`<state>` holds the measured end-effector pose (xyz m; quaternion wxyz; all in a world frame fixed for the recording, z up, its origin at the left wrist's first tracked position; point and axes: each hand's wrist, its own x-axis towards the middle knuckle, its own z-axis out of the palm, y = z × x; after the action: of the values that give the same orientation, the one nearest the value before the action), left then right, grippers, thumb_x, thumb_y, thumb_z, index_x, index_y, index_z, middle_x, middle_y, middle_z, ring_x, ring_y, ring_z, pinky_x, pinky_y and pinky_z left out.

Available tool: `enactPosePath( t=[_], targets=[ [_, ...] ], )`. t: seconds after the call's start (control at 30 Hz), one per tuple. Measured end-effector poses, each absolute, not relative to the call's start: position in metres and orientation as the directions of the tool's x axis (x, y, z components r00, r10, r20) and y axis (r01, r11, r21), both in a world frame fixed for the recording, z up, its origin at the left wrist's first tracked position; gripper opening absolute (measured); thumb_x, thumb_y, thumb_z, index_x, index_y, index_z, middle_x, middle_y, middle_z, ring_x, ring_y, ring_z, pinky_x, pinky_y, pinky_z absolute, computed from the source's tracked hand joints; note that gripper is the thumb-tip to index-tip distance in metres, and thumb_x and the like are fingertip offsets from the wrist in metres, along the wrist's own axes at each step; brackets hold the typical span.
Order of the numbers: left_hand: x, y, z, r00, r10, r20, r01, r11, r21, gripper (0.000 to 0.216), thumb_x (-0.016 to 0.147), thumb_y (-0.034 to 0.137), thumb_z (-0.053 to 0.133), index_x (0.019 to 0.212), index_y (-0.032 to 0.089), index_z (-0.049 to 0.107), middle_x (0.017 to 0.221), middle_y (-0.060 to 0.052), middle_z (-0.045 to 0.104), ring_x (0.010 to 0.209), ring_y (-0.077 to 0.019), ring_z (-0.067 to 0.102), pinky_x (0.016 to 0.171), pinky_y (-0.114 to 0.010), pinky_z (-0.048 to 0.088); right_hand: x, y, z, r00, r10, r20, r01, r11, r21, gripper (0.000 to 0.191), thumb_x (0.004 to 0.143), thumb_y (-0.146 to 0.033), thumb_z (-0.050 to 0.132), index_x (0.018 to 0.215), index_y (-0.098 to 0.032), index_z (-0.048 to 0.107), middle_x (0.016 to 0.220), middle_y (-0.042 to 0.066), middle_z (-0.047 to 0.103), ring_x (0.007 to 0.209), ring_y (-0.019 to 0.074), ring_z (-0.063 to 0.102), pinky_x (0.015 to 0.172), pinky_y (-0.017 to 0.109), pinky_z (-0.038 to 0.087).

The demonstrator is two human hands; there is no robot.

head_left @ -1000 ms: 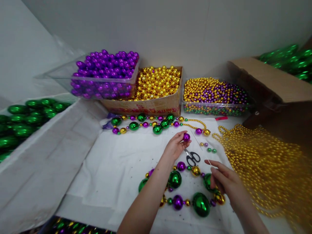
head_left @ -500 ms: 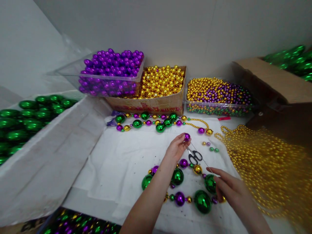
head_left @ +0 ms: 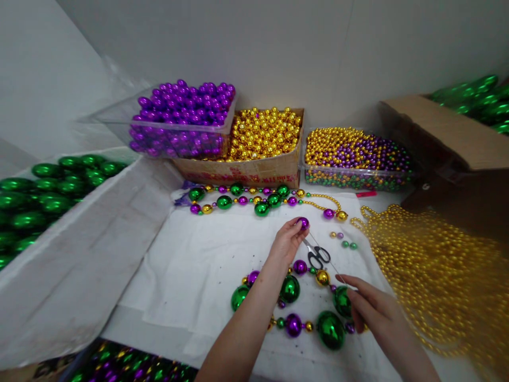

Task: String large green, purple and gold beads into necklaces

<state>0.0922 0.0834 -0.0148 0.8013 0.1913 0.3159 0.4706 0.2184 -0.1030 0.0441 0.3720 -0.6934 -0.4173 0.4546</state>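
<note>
Between the fingertips of my left hand (head_left: 288,239) is a shiny purple bead (head_left: 303,224). A thin thread (head_left: 333,268) runs from that bead down to my right hand (head_left: 369,302), whose fingers are pinched on it. Black-handled scissors (head_left: 319,257) lie on the cloth behind the thread, their blades partly covered by my left hand. Below, a strung necklace of big green, purple and gold beads (head_left: 293,324) lies on the cloth, with my left forearm hiding part of it. A large green bead (head_left: 342,300) sits just beside my right fingers.
At the back stand a bin of purple beads (head_left: 178,127), a carton of gold beads (head_left: 238,172) and a tub of mixed beads (head_left: 358,178). Finished-looking strands (head_left: 242,200) lie before them. Gold bead chains (head_left: 429,281) heap at right; a white box (head_left: 79,254) flanks the left.
My left hand and the purple bead have shifted very slightly left. My right hand has barely moved, and the thread stays stretched between the hands.
</note>
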Motion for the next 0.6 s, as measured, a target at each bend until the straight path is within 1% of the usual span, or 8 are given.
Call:
enactPosePath(
  t=[0.2, 0.37, 0.47, 0.6],
  targets=[
    [0.092, 0.081, -0.012, 0.341, 0.892, -0.296, -0.622, 0.450, 0.640, 0.028, 0.067, 0.011, 0.074, 0.093, 0.011, 0.063, 0.091, -0.007, 0.067, 0.084, -0.0151, 0.063, 0.084, -0.030, 0.048, 0.218, -0.104, 0.042, 0.239, 0.914, -0.326, 0.249, -0.383, -0.890, 0.057, 0.088, -0.051, 0.040, 0.123, -0.009, 0.057, 0.049, -0.003, 0.048, 0.049, 0.0143, 0.046, 0.053, 0.026, 0.035],
    [0.096, 0.075, -0.010, 0.373, 0.887, -0.270, -0.593, 0.452, 0.666, 0.038, 0.065, 0.011, 0.075, 0.100, 0.013, 0.061, 0.095, -0.007, 0.067, 0.084, -0.0142, 0.063, 0.082, -0.030, 0.048, 0.211, -0.097, 0.046, 0.263, 0.903, -0.339, 0.220, -0.398, -0.890, 0.061, 0.086, -0.052, 0.040, 0.124, -0.007, 0.055, 0.048, -0.005, 0.045, 0.045, 0.0125, 0.042, 0.046, 0.024, 0.031],
    [0.099, 0.070, -0.008, 0.367, 0.888, -0.276, -0.600, 0.453, 0.659, 0.038, 0.064, 0.011, 0.076, 0.099, 0.015, 0.061, 0.097, -0.006, 0.066, 0.086, -0.0146, 0.063, 0.083, -0.030, 0.048, 0.208, -0.093, 0.046, 0.273, 0.899, -0.341, 0.225, -0.404, -0.887, 0.065, 0.085, -0.055, 0.040, 0.126, -0.006, 0.053, 0.049, -0.004, 0.045, 0.045, 0.0126, 0.042, 0.045, 0.023, 0.032],
    [0.099, 0.066, -0.007, 0.357, 0.895, -0.269, -0.610, 0.441, 0.658, 0.037, 0.062, 0.011, 0.077, 0.095, 0.015, 0.062, 0.097, -0.005, 0.065, 0.086, -0.0144, 0.062, 0.083, -0.030, 0.048, 0.207, -0.095, 0.042, 0.292, 0.894, -0.340, 0.235, -0.412, -0.881, 0.063, 0.086, -0.056, 0.039, 0.125, -0.009, 0.054, 0.049, -0.004, 0.046, 0.045, 0.0127, 0.043, 0.045, 0.023, 0.031]
  ],
)
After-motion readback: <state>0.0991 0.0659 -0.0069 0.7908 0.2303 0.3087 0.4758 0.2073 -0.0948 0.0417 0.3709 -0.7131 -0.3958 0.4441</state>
